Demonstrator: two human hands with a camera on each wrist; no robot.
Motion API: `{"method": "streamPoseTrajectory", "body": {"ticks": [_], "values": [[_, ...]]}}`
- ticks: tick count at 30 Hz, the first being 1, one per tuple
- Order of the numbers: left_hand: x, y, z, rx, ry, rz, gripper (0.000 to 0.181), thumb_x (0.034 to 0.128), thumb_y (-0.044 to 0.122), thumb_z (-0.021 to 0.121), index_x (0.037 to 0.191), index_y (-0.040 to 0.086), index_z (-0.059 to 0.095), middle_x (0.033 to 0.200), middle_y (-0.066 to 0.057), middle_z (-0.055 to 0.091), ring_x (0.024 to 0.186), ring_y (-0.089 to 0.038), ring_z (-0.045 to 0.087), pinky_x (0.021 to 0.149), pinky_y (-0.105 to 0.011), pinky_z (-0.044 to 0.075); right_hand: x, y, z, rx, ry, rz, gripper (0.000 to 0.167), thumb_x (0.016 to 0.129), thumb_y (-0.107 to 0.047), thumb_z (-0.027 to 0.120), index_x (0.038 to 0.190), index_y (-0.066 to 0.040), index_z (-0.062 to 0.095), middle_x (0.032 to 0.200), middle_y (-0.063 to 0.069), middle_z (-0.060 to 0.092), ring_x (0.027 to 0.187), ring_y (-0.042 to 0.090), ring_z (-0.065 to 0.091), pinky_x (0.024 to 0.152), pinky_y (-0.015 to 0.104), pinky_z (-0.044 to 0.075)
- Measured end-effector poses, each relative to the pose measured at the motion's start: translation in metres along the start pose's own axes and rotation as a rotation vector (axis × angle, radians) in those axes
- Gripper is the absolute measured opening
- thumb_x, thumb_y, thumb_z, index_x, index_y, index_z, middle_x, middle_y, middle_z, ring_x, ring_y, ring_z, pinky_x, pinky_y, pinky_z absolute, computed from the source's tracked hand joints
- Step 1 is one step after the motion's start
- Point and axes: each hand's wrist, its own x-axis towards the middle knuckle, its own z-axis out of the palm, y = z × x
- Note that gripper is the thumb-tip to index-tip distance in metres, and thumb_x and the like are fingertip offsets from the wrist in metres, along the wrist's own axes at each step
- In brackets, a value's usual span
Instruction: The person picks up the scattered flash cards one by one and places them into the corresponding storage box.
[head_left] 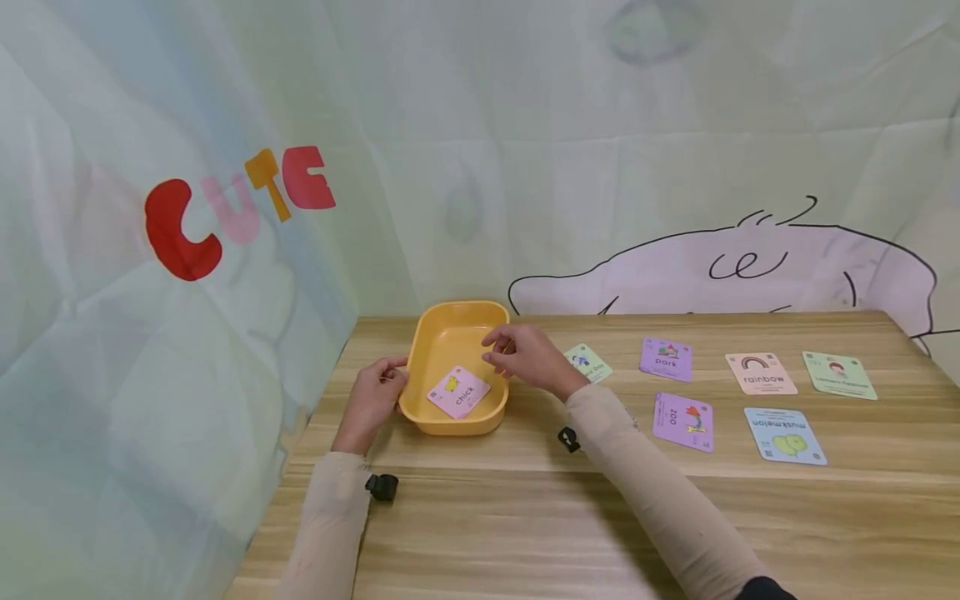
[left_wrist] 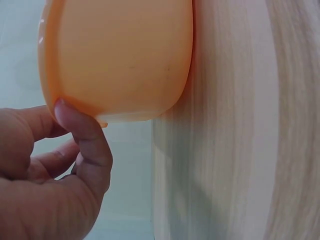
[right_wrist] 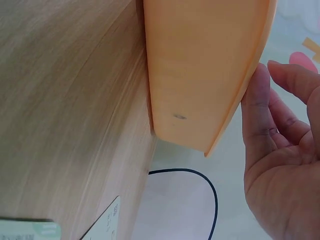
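Observation:
A yellow-orange plastic basin [head_left: 450, 429] stands on the table's left part, with a pink "chick" card [head_left: 459, 392] lying inside. At its left side my left hand [head_left: 372, 398] pinches the rim; in the left wrist view its thumb [left_wrist: 82, 125] presses the outer wall. My right hand [head_left: 531, 358] is over the basin's right rim, fingers loosely bent and apart, with no card between them. In the right wrist view, that hand [right_wrist: 285, 145] is close against the rim; whether it touches is hard to tell. A green card [head_left: 588, 362] lies partly hidden behind the right hand.
Right of the basin, a purple "park" card [head_left: 666, 359], purple "zoo" card [head_left: 683, 421], pink "rainbow" card [head_left: 761, 374], blue "muskmelon" card [head_left: 785, 435] and another green card [head_left: 838, 374] lie spread on the wooden table [head_left: 480, 517]. A printed curtain [head_left: 450, 167] hangs behind.

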Motion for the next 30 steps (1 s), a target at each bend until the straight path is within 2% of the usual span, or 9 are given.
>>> {"method": "streamPoseTrajectory", "body": {"ticks": [8, 20, 26, 30], "values": [[0.002, -0.001, 0.001, -0.01, -0.003, 0.015, 0.037, 0.1044, 0.014, 0.052, 0.139, 0.002, 0.058, 0.105, -0.013, 0.056, 0.078, -0.021, 0.054, 0.059, -0.024, 0.051, -0.003, 0.0, -0.002, 0.012, 0.002, 0.002, 0.026, 0.096, -0.015, 0.071, 0.118, -0.001, 0.069, 0.091, 0.009, 0.066, 0.081, 0.023, 0.07, 0.07, 0.031, 0.061], [0.0, -0.001, 0.0, -0.018, -0.013, 0.014, 0.037, 0.1048, 0.015, 0.052, 0.139, 0.003, 0.058, 0.106, -0.014, 0.056, 0.078, -0.02, 0.054, 0.06, -0.024, 0.051, -0.014, 0.009, -0.013, 0.065, 0.049, -0.048, 0.029, 0.096, -0.012, 0.07, 0.119, 0.005, 0.067, 0.092, 0.011, 0.066, 0.077, 0.021, 0.07, 0.074, 0.043, 0.062], [0.001, -0.001, 0.0, -0.016, -0.006, 0.002, 0.037, 0.1044, 0.015, 0.052, 0.139, 0.003, 0.058, 0.105, -0.014, 0.056, 0.079, -0.02, 0.054, 0.061, -0.024, 0.052, -0.019, 0.017, -0.02, 0.054, 0.037, -0.052, 0.027, 0.098, -0.014, 0.068, 0.119, 0.002, 0.067, 0.095, 0.015, 0.068, 0.082, 0.032, 0.072, 0.071, 0.036, 0.062], [0.001, -0.002, 0.0, -0.015, -0.004, 0.002, 0.037, 0.1043, 0.015, 0.052, 0.139, 0.003, 0.058, 0.105, -0.013, 0.056, 0.079, -0.02, 0.054, 0.061, -0.024, 0.052, -0.024, 0.022, -0.027, 0.054, 0.042, -0.034, 0.025, 0.098, -0.015, 0.068, 0.119, -0.001, 0.068, 0.1, 0.023, 0.068, 0.085, 0.038, 0.071, 0.073, 0.039, 0.062]]}}
